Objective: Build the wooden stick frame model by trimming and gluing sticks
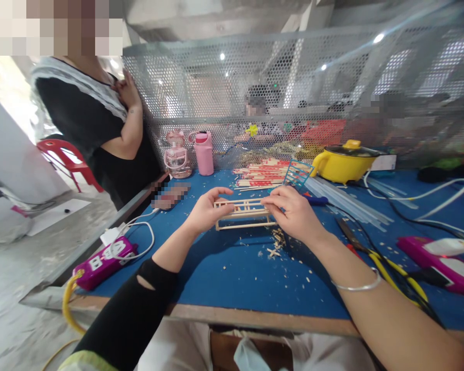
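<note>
Both hands are at work on the slim wooden frame [246, 224], over the blue table [216, 283] and right in front of the person. At its left end, the left hand [211, 210] has the thumb along the upper bars and the index finger curved above, gripping that end. Over at the frame's right end, the right hand [292, 212] has thumb and fingertips pinched closed on the upper bars. Just on the near side of the frame, toward its right end, there's a scatter of wood scraps [275, 251]. Beyond the frame lies a heap of sticks [261, 172] with red markings, and right of that heap, a small blue lattice [298, 174]. Further right of the frame, here are translucent rods [350, 203], with the yellow pot [344, 164] behind them; nearer the person, yellow-handled pliers [394, 273]. Beyond the frame to the left, two pink bottles, one clear [178, 161], one solid [204, 154]. Well left of the frame, a purple power strip [105, 262], and past the table, a standing person [100, 123] in black, one hand raised to the chest.
</note>
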A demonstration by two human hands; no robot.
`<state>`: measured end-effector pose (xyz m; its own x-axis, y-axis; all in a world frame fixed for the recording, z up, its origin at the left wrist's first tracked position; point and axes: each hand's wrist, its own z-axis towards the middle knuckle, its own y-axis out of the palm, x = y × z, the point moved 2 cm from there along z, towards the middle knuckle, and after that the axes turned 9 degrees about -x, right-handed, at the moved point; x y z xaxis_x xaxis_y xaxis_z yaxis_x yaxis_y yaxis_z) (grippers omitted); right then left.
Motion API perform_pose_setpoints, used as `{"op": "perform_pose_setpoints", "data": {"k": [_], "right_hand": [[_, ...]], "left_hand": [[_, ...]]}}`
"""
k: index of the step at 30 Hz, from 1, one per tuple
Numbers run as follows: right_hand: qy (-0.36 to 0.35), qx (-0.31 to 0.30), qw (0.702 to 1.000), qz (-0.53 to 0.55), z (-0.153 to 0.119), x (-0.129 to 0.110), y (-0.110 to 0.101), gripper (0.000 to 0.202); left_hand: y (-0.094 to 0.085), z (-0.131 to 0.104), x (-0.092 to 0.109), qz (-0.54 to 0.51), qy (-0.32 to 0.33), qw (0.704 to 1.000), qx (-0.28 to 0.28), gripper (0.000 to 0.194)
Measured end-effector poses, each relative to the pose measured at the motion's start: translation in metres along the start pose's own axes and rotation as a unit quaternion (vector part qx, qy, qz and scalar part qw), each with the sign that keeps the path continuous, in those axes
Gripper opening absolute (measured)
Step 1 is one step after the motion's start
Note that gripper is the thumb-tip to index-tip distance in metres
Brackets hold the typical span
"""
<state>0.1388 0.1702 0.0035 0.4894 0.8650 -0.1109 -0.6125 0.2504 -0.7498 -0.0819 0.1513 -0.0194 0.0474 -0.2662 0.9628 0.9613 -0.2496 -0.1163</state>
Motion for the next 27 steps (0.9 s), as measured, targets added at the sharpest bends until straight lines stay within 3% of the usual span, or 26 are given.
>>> {"op": "perform_pose_setpoints", "data": {"k": [12, 20, 23, 27], "right_hand": [[0.003, 0.002, 1.0, 0.009, -0.001, 0.0, 0.0, 0.018], [0.002, 0.005, 1.0, 0.003, -0.001, 0.0, 0.002, 0.016], [0.008, -0.002, 1.0, 0.003, 0.0, 0.0, 0.002, 0.017], [0.01, -0.006, 1.0, 0.002, 0.0, 0.0, 0.002, 0.017]], "left_hand": [[-0.002, 0.001, 0.002, -0.034, -0.025, 0.998, -0.037, 0.052], [-0.011, 0.011, 0.006, -0.066, -0.03, 0.997, 0.009, 0.04], [-0.015, 0.021, 0.016, -0.065, -0.076, 0.994, -0.043, 0.049], [-0.009, 0.03, 0.03, 0.062, -0.1, 0.98, -0.158, 0.034]]}}
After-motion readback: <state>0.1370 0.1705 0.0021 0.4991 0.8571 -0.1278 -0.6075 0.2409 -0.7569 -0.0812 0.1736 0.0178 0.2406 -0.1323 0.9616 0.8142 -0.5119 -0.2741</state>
